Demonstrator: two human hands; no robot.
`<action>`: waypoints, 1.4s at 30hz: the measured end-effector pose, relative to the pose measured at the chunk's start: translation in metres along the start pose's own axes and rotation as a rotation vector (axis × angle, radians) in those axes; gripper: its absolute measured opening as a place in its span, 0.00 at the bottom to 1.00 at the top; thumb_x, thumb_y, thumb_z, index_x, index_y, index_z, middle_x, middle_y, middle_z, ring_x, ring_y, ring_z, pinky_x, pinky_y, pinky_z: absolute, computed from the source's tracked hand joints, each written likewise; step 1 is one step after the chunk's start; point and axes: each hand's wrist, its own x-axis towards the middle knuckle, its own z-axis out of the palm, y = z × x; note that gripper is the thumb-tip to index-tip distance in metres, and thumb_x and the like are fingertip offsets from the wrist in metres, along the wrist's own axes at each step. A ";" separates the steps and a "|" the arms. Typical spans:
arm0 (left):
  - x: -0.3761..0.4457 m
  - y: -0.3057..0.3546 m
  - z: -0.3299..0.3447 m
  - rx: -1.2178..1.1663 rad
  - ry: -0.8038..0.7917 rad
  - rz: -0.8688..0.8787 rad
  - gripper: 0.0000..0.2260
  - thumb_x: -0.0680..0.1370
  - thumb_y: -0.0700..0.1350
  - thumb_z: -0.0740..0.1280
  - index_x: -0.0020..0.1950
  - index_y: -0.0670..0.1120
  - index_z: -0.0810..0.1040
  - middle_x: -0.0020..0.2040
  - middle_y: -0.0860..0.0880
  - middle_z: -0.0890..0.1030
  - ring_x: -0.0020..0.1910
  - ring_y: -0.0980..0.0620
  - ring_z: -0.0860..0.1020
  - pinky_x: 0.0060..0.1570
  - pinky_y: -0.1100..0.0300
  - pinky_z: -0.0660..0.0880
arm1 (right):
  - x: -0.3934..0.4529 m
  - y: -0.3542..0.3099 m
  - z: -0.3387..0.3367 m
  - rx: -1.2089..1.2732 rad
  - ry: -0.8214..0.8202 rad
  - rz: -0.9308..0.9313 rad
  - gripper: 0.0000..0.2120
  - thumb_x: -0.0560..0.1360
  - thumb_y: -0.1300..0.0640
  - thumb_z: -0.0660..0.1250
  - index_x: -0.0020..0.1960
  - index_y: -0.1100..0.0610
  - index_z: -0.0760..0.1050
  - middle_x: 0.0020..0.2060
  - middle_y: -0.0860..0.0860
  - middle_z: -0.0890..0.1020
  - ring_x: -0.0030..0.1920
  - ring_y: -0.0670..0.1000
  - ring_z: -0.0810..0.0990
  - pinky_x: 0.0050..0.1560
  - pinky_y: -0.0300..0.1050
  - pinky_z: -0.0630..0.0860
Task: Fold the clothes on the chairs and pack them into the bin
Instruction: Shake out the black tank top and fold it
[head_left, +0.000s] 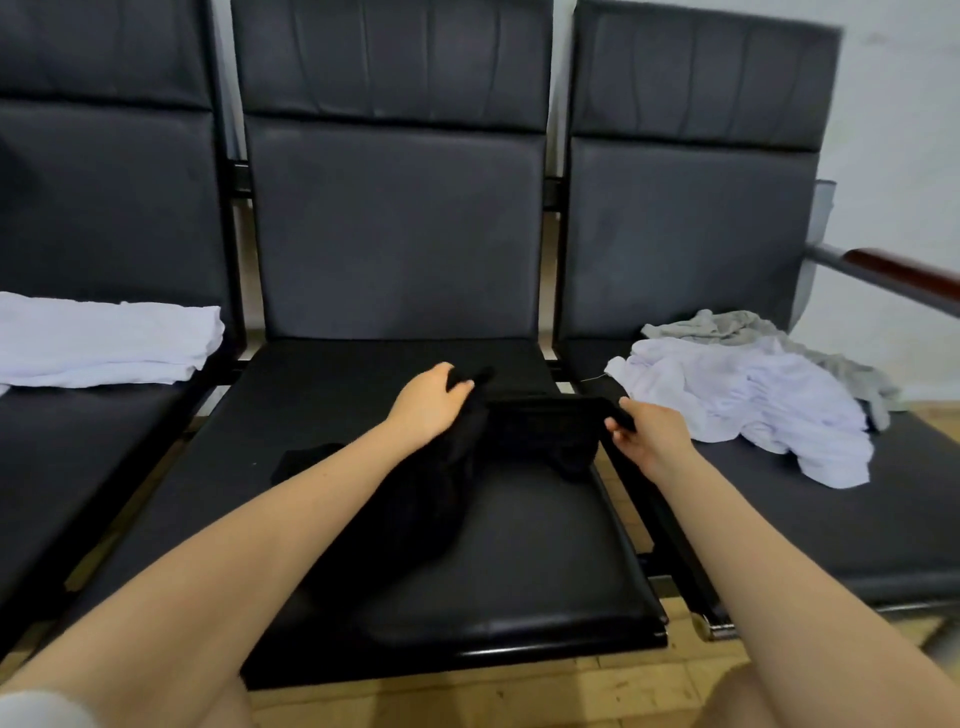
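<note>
A black garment (540, 431) lies bunched on the seat of the middle chair (545, 561). My left hand (431, 402) grips one end of its top edge, and my right hand (652, 434) pinches the other end, so the edge is stretched between them a little above the seat. The remainder of the black cloth trails toward me under my left forearm. A folded white garment (104, 345) rests on the left chair. A loose heap of white clothes (748, 405) with a grey garment (727, 325) behind it sits on the right chair. No bin is in view.
Three dark padded chairs stand in a row against a white wall. A wooden armrest (904, 273) juts out at the right end. Wooden floor (519, 696) shows below the seats and in the gaps between them.
</note>
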 end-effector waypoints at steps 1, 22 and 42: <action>0.002 -0.001 -0.009 -0.098 0.082 -0.022 0.17 0.81 0.51 0.60 0.64 0.42 0.72 0.60 0.43 0.78 0.58 0.44 0.76 0.50 0.57 0.70 | 0.001 -0.001 0.005 0.055 -0.015 0.004 0.06 0.80 0.64 0.61 0.44 0.60 0.72 0.37 0.55 0.78 0.29 0.48 0.79 0.23 0.34 0.73; -0.012 0.002 -0.016 0.140 -0.275 -0.034 0.19 0.80 0.58 0.58 0.39 0.50 0.82 0.39 0.56 0.80 0.48 0.53 0.78 0.48 0.58 0.72 | 0.001 0.024 0.016 -0.460 -0.069 -0.057 0.12 0.75 0.71 0.62 0.57 0.70 0.76 0.55 0.67 0.79 0.45 0.53 0.76 0.40 0.41 0.74; 0.021 0.004 -0.041 -1.479 -0.100 -0.419 0.07 0.80 0.47 0.62 0.45 0.47 0.77 0.43 0.50 0.79 0.46 0.49 0.79 0.49 0.53 0.76 | 0.011 -0.002 0.033 -0.283 0.017 -0.443 0.11 0.75 0.64 0.66 0.57 0.62 0.78 0.49 0.55 0.80 0.53 0.56 0.79 0.59 0.54 0.75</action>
